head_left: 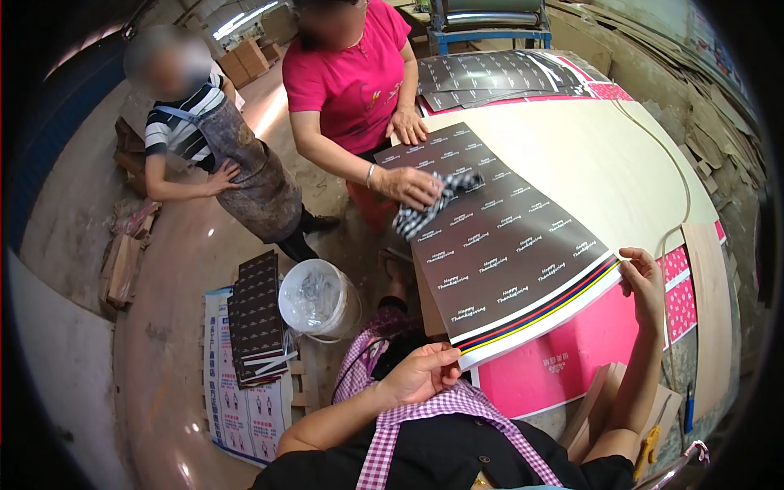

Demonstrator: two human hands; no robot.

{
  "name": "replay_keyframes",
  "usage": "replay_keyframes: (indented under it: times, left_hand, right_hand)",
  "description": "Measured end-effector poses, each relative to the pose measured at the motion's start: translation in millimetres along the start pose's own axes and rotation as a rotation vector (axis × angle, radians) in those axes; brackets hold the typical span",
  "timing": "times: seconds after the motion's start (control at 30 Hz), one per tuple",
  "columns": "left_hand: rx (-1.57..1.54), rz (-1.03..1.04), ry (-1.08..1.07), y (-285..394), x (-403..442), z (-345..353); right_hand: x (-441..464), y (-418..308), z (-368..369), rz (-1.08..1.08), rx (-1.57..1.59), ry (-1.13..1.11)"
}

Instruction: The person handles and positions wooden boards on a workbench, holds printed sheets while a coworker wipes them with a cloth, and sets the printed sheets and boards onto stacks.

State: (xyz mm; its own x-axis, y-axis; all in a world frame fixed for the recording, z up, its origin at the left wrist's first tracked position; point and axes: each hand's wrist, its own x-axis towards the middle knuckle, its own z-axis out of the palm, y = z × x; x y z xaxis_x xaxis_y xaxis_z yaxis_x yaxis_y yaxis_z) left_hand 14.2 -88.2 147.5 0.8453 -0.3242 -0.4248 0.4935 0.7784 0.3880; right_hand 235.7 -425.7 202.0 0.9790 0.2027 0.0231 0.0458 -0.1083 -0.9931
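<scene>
A long dark printed sheet (498,237) with white "Happy Thanksgiving" lettering and a striped white near edge lies across the table. My left hand (426,371) pinches its near left corner between thumb and fingers. At the near right corner, my right hand (641,282) grips the same edge. Across from me, a co-worker in a pink shirt presses a black-and-white checked cloth (441,198) on the sheet with one hand. That person's other hand (407,125) rests near the far end of the sheet.
Pink printed sheets (531,371) and a pale board (588,155) cover the table. More dark sheets (498,77) lie at the far end. A white bucket (320,300) and a stack of dark sheets (255,314) are at left. Yellow-handled cutters (648,449) lie at right. Another person stands behind.
</scene>
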Motion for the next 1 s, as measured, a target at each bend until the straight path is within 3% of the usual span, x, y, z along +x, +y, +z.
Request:
replay_keyframes:
  times: [1.0]
  left_hand:
    - [-0.025,-0.104,0.017,-7.7,4.6,-7.0]
  right_hand:
    - [2.7,2.3,1.3,0.041,-0.013,0.026]
